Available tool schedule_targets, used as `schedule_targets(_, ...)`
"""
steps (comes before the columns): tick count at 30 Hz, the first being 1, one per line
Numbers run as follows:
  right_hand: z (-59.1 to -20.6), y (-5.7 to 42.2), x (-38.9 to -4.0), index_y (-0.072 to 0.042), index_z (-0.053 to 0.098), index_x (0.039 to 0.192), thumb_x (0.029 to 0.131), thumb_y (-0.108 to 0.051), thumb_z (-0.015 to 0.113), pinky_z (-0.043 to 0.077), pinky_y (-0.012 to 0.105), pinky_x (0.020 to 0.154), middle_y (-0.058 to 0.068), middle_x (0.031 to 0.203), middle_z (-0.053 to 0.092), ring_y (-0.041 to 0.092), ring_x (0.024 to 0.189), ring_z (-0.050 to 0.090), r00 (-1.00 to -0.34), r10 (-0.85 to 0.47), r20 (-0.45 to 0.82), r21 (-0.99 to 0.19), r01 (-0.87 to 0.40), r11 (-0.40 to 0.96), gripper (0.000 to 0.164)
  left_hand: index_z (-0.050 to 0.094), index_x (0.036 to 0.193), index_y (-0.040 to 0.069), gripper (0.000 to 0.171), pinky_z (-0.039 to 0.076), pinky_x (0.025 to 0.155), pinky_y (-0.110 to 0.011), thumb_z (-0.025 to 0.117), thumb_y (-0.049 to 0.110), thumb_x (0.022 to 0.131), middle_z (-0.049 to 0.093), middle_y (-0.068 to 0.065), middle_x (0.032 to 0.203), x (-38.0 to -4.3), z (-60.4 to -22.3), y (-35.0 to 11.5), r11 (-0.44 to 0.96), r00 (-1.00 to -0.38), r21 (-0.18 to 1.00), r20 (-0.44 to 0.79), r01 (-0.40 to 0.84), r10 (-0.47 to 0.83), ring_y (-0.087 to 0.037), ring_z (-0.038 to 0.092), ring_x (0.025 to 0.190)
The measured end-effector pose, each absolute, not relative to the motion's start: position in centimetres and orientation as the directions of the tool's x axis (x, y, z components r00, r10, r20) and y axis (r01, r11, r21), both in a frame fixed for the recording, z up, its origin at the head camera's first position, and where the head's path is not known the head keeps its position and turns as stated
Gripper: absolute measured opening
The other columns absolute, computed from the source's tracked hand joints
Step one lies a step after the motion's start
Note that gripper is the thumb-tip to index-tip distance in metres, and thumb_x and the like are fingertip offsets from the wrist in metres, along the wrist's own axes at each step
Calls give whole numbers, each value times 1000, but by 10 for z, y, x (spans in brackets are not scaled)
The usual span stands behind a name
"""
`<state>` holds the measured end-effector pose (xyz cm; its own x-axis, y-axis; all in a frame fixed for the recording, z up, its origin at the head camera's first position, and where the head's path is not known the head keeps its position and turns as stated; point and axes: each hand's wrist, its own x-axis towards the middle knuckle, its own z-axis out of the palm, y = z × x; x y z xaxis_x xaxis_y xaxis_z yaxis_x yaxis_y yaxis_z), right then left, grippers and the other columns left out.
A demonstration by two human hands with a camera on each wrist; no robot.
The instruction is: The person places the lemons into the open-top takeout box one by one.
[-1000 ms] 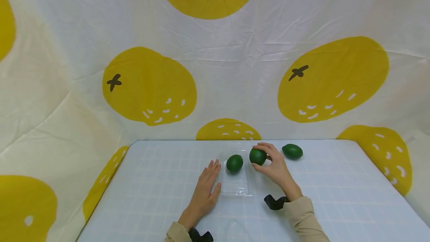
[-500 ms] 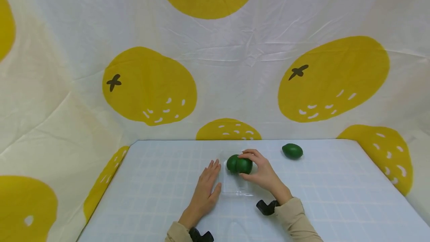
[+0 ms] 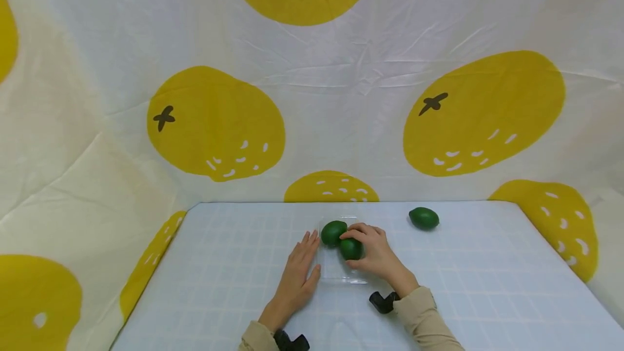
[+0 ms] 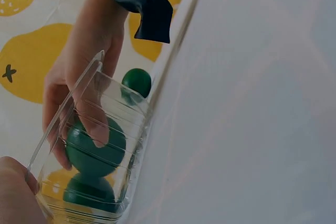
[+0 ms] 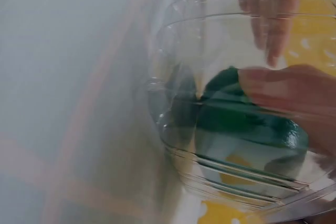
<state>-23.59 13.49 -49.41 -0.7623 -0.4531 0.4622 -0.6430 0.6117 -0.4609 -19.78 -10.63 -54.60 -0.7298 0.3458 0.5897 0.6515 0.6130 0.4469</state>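
A clear plastic container (image 3: 336,274) stands on the table with two green limes inside. My right hand (image 3: 377,256) reaches in from the right, thumb and fingers gripping one lime (image 3: 351,249). The other lime (image 3: 333,233) lies behind and to its left, apparently touching it. My left hand (image 3: 296,275) rests along the container's left side with its fingers straight; in the left wrist view the left hand (image 4: 20,192) touches the rim. Through the plastic, the right wrist view shows the gripped lime (image 5: 247,124) under the thumb.
A third lime (image 3: 424,218) lies on the table to the right of the container, near the back edge. The table has a pale checked cloth (image 3: 214,264). Behind it hangs a white curtain (image 3: 336,123) with large yellow fruit prints.
My right hand has carried its lime left from beside the container and down into it. The lime inside has shifted slightly left and back. My left hand has stayed put.
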Motion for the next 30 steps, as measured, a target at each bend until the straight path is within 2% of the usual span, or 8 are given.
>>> schedule_targets(10,-493,133,-235,-17,70,117,69,-14,90,32,65,100,11,126,57,35,118,52,-789,-489,371,-473,-614,632,52,39,151,3,58,24,116,-55,50,17,96,35,-13,158,-197,-544,-107,618,-743,458,574,639,343,-34,26,147)
schedule_targets(17,-493,133,-234,-14,69,122,72,-15,88,34,62,95,16,131,55,36,120,51,-778,-505,374,-486,-628,608,53,39,151,3,58,24,115,-56,50,18,96,35,-13,158,-196,-545,-108,620,-744,456,572,638,345,-32,26,147)
schedule_targets(30,-490,137,-233,-13,66,127,76,-21,86,36,60,96,18,137,51,37,125,48,-779,-519,353,-500,-625,599,55,37,152,5,58,24,115,-56,49,20,97,33,-11,159,-197,-545,-107,623,-757,467,553,628,348,-29,24,148)
